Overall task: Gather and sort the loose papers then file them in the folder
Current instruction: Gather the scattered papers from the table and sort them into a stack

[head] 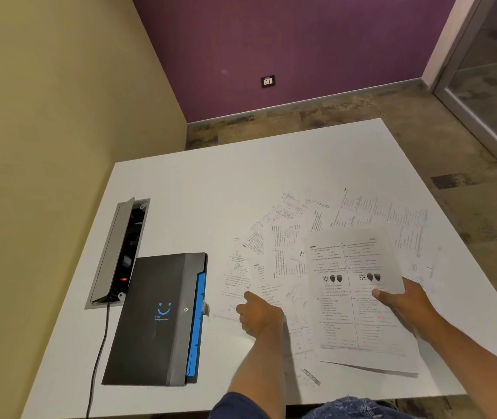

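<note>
Loose white printed paper sheets (286,252) lay scattered and overlapping across the centre and right of the frame. One two-column printed sheet (359,294) sat raised above them at lower right. A closed dark grey folder with blue tabs (159,319) lay flat at lower left.

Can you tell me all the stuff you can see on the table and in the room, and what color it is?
table: one, white, fills the middle of the view
folder: one, black with blue tabs at its edge, closed, lying on the table's left side
loose papers: many, white with print, scattered on the table's right half
held sheets: count unclear, white with print, raised above the loose papers
cable box: one, grey, lid open, set in the table left of the folder
cable: one, black, runs from the cable box toward the near table edge
wall socket: one, on the purple wall
left hand: on the loose papers
right hand: grips the held sheets
</note>
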A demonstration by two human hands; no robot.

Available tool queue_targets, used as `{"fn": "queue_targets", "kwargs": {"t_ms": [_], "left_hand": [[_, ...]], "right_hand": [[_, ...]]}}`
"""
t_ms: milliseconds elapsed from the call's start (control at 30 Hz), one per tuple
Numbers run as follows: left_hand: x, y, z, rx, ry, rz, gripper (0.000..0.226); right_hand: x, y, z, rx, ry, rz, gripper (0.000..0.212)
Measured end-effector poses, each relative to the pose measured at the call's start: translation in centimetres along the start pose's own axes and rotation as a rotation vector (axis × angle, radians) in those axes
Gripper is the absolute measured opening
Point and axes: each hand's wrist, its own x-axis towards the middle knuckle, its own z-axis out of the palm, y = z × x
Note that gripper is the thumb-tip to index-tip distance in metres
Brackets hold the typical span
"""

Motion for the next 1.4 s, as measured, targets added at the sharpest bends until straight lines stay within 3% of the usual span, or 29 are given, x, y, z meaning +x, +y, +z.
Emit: {"fn": "queue_targets", "kwargs": {"t_ms": [167, 333, 500, 800, 1033, 1200, 1400], "left_hand": [[-0.2, 0.1, 0.7, -0.071, -0.02, 0.046, 0.062], [0.0, 1.0, -0.4, -0.048, -0.086, 0.048, 0.078], [1.4, 2.8, -0.9, -0.015, 0.0, 0.22, 0.049], [2.9, 6.3, 0.2, 0.04, 0.004, 0.136, 0.081], [3.7, 7.5, 1.0, 0.081, 0.034, 0.093, 0.065], [4.0, 7.9, 0.8, -0.021, -0.015, 0.052, 0.07], [4.2, 9.6, 0.6, 0.121, 0.044, 0.201, 0.089]], "right_hand": [[-0.1, 0.0, 0.1, -0.003, -0.003, -0.004, 0.044], [-0.3, -0.1, -0.2, 0.006, -0.003, 0.007, 0.042], [-0.2, 0.3, -0.5, -0.018, 0.009, 0.034, 0.04], [0.2, 0.8, -0.6, -0.056, -0.009, 0.049, 0.037], [0.4, 0.7, -0.9, -0.07, -0.019, 0.035, 0.037], [0.7, 0.8, -0.9, -0.069, -0.019, 0.046, 0.039], [0.6, 1.0, -1.1, -0.075, -0.009, 0.061, 0.038]]}}
